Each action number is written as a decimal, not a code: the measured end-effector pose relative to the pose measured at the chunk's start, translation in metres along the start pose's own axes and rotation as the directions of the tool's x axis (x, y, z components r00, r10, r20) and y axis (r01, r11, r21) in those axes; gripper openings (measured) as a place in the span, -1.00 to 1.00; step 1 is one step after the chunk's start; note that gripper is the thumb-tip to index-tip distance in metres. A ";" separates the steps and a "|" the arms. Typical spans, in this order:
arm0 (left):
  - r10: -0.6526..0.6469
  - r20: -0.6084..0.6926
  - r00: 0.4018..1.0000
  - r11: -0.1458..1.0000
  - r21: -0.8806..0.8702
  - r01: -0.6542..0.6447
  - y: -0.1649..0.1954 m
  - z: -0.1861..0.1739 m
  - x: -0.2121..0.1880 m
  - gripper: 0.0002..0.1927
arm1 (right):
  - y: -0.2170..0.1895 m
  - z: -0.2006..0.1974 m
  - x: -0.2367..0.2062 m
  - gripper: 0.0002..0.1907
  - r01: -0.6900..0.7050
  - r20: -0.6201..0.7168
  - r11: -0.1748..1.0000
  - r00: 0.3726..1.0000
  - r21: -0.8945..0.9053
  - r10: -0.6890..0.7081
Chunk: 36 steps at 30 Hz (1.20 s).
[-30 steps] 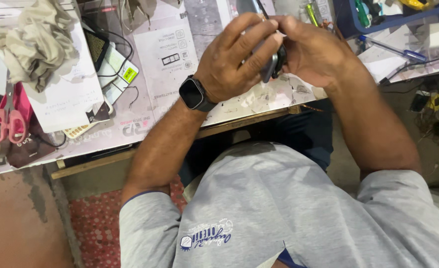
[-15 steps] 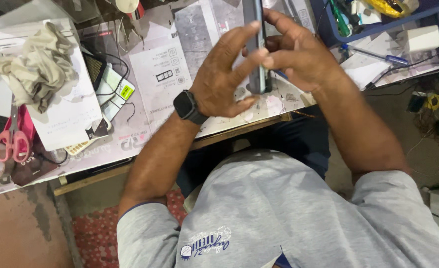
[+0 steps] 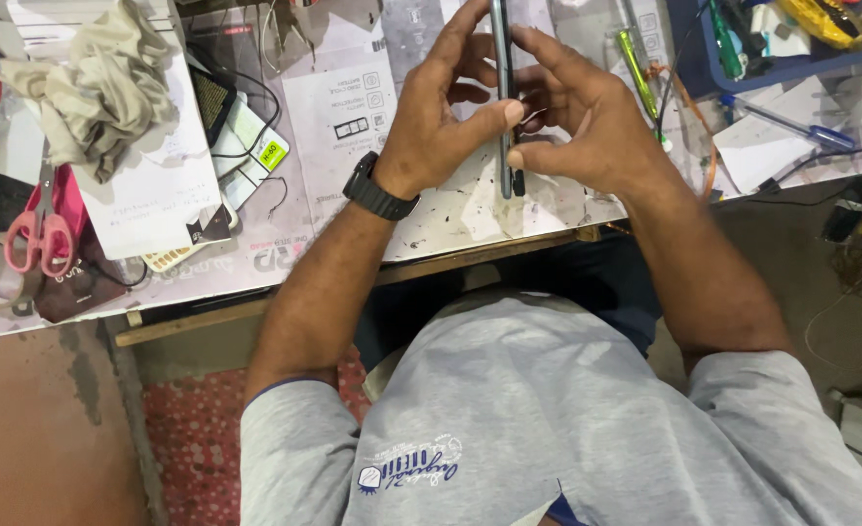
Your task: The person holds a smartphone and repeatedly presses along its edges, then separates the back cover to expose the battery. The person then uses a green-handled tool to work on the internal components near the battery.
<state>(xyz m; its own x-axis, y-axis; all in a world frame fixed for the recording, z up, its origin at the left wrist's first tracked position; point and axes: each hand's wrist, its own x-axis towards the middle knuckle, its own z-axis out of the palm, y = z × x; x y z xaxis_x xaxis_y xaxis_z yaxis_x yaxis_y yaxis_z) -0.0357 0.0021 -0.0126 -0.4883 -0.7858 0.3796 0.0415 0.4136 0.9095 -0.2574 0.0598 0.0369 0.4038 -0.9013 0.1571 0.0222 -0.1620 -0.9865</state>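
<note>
We sat at a cluttered workbench (image 3: 470, 209) whose paper-covered top filled the upper half of the view, and from twelve o'clock down to about one o'clock of centre our two hands met over it. Between them stood the phone (image 3: 501, 107), a thin dark slab held edge-on to us, running straight up toward twelve o'clock and raised off the bench top. Our left hand (image 3: 440, 117), with a black wristwatch (image 3: 377, 190) at its wrist, was curled around the phone's left face, the thumb pressed against the near edge and the fingers reaching along the slab. Our right hand (image 3: 587, 122) was cupped against the right face, fingertips pinching the lower end close beside the left thumb, so the two hands were pressed toward each other with the phone sandwiched between. We judged that the step wanted even pressure from both sides, thumbs kept near the seam, and no twisting, since so thin a body would likely flex. Whether the back was already parting from the frame we could not tell. At ten o'clock lay a crumpled beige cloth (image 3: 90, 88) on white paper, and at nine o'clock pink-handled scissors (image 3: 41, 234). At one o'clock a green pen-like tool (image 3: 635, 60) lay just beside our right hand, and at two o'clock a blue tray (image 3: 743, 68) held small tools.
</note>
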 end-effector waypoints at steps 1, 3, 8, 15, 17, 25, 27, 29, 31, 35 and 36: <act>-0.003 -0.007 1.000 1.000 -0.027 0.003 -0.001 0.001 0.001 -0.07 | 0.001 -0.001 0.000 0.02 0.006 0.004 1.000 1.000 -0.019 -0.006; 0.011 -0.013 1.000 0.996 -0.089 -0.012 -0.002 0.003 0.001 -0.07 | 0.003 -0.003 -0.001 0.03 0.003 0.010 0.999 1.000 -0.038 -0.003; 0.040 -0.011 0.999 0.980 -0.196 -0.041 -0.003 0.004 0.001 -0.02 | 0.007 -0.009 0.000 0.04 0.053 0.042 0.997 0.998 -0.059 -0.051; 0.054 -0.005 0.999 0.980 -0.191 -0.054 -0.004 0.003 0.003 0.02 | 0.010 -0.011 0.002 0.04 0.081 0.063 0.996 0.995 -0.045 -0.078; 0.063 -0.011 0.998 0.980 -0.187 -0.064 -0.006 0.003 0.003 0.02 | 0.010 -0.012 0.003 0.03 0.088 0.067 0.995 0.994 -0.043 -0.085; 0.071 -0.030 0.997 0.989 -0.131 -0.074 -0.003 0.001 0.003 -0.05 | 0.002 -0.004 0.003 0.01 0.049 0.012 0.985 0.999 -0.167 -0.048; 0.078 -0.055 0.995 0.991 -0.102 -0.083 0.001 -0.001 0.001 -0.14 | 0.001 0.000 0.003 0.02 0.046 -0.023 0.954 0.998 -0.296 -0.055; 0.107 -0.092 0.990 0.991 -0.070 -0.114 0.006 -0.004 0.001 -0.27 | 0.000 0.004 0.004 0.02 0.053 -0.046 0.905 0.996 -0.423 -0.081; 0.075 -0.110 0.991 0.993 -0.087 -0.084 0.010 -0.006 0.002 -0.31 | -0.001 0.006 0.005 0.03 0.070 -0.056 0.837 0.991 -0.542 -0.119; 0.087 -0.140 0.986 0.989 -0.107 -0.103 0.015 -0.008 0.004 -0.41 | -0.005 0.009 0.005 0.04 0.092 -0.055 0.747 0.984 -0.658 -0.169; 0.094 -0.140 0.986 0.988 -0.106 -0.109 0.016 -0.008 0.005 -0.44 | -0.006 0.010 0.005 0.03 0.099 -0.052 0.722 0.981 -0.685 -0.185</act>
<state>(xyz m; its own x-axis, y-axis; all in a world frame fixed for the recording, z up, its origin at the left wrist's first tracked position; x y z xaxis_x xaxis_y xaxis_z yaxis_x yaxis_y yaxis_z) -0.0305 0.0007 0.0049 -0.3555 -0.8000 0.4832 0.1869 0.4457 0.8754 -0.2468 0.0604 0.0431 0.3444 -0.8756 0.3386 -0.5704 -0.4816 -0.6653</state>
